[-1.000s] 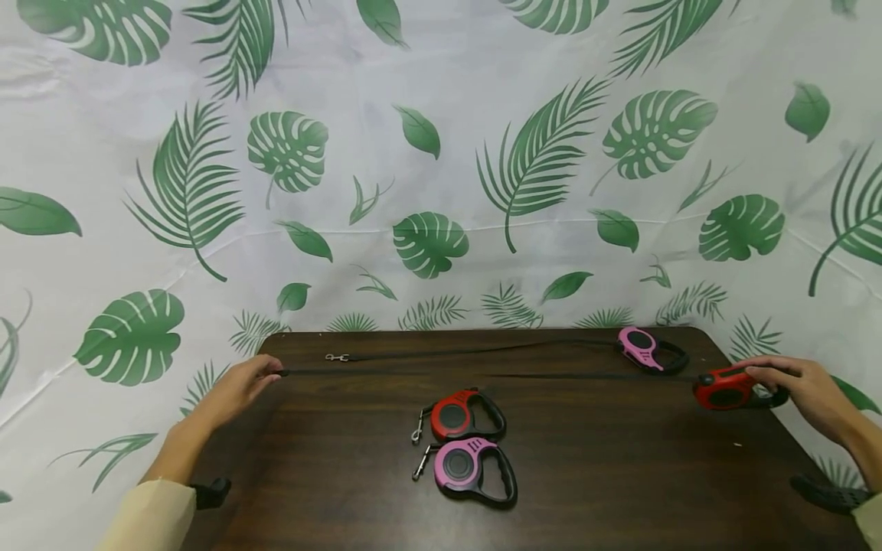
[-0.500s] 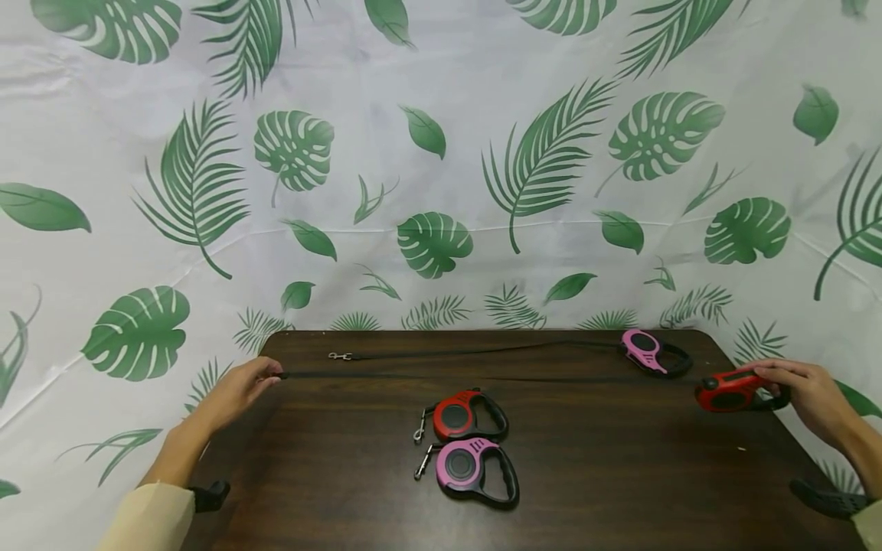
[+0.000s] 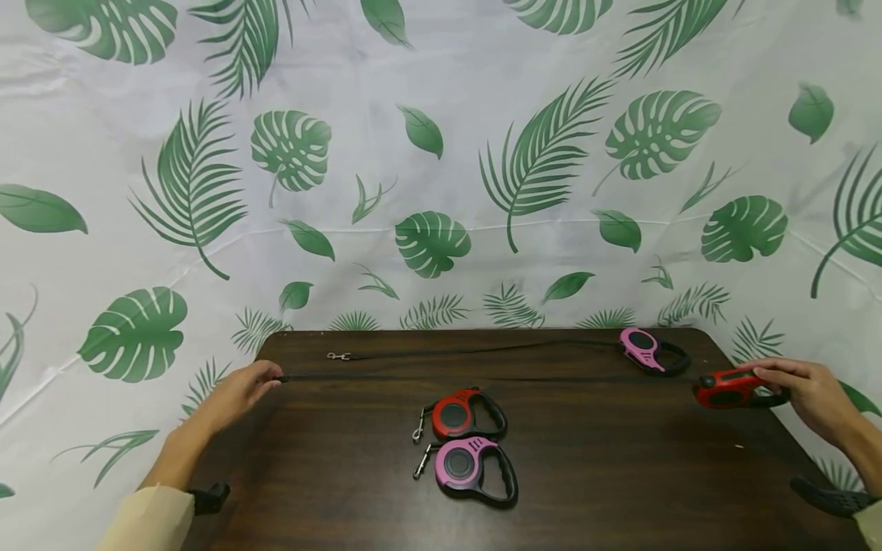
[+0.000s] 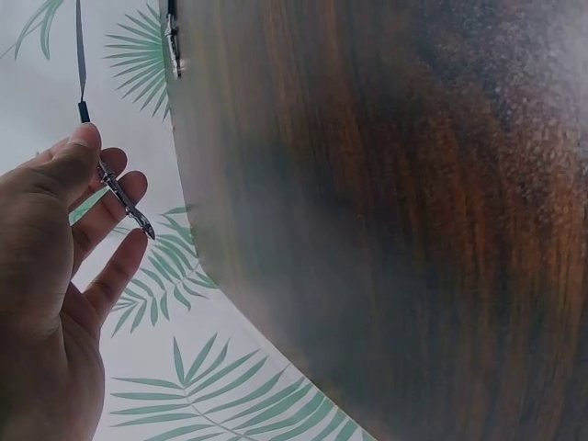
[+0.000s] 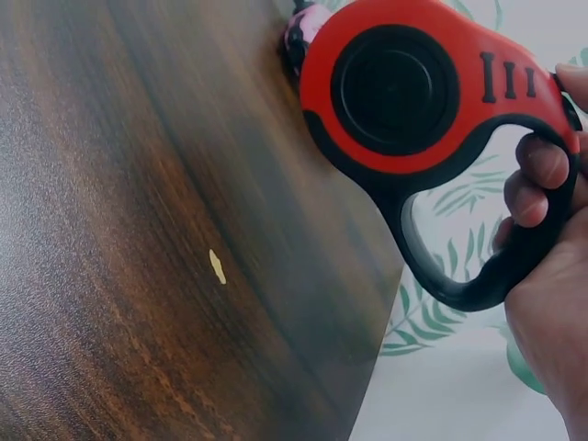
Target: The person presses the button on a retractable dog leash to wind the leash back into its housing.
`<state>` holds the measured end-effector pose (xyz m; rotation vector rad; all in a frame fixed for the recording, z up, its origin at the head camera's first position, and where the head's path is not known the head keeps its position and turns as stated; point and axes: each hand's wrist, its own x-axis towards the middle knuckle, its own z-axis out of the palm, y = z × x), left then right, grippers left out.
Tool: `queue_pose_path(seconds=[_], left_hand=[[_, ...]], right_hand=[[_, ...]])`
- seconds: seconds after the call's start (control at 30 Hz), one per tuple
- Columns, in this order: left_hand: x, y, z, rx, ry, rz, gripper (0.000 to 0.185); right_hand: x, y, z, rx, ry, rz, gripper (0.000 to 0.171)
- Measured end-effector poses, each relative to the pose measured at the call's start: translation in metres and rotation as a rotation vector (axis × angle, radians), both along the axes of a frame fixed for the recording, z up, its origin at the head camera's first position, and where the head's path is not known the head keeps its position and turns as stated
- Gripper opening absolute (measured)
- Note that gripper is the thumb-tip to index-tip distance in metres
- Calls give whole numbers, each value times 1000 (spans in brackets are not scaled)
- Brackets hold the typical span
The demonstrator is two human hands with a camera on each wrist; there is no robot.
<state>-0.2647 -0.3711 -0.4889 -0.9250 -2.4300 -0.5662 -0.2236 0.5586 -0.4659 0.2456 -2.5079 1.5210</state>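
Note:
A red retractable dog leash hangs from my right hand, whose fingers curl round its black handle loop at the table's right side. From its casing a black strap runs taut across the table to my left hand at the far left. There the thumb and fingers pinch the strap's end, and the metal snap hook lies against the fingers in the left wrist view. Behind this strap, a pink retractable leash lies at the back right, its strap pulled out leftward to a metal hook.
Mid-table lie another red leash and another pink leash, one in front of the other, straps drawn in and hooks pointing left. The dark wooden table meets a white leaf-print cloth at its back edge.
Almost nothing differs; both hands keep their hold with the strap stretched between them. The view shifts very slightly.

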Motion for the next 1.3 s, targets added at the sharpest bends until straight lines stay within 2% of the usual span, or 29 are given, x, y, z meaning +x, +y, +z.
queue_pose_path(seconds=[0.33, 0.53, 0.87, 1.07, 1.3], left_hand=[[0, 2, -1, -5, -21, 1, 27], [0, 3, 1, -16, -42, 3, 25], [1, 3, 1, -4, -38, 3, 27], [1, 4, 2, -5, -44, 18, 26], [1, 4, -1, -14, -41, 25, 27]], right_hand=[[2, 0, -3, 183, -27, -84, 24], [1, 0, -7, 213, -10, -118, 22], [-1, 0, -10, 138, -49, -151, 26], [1, -4, -8, 117, -38, -179, 24], [2, -6, -5, 84, -23, -152, 25]])
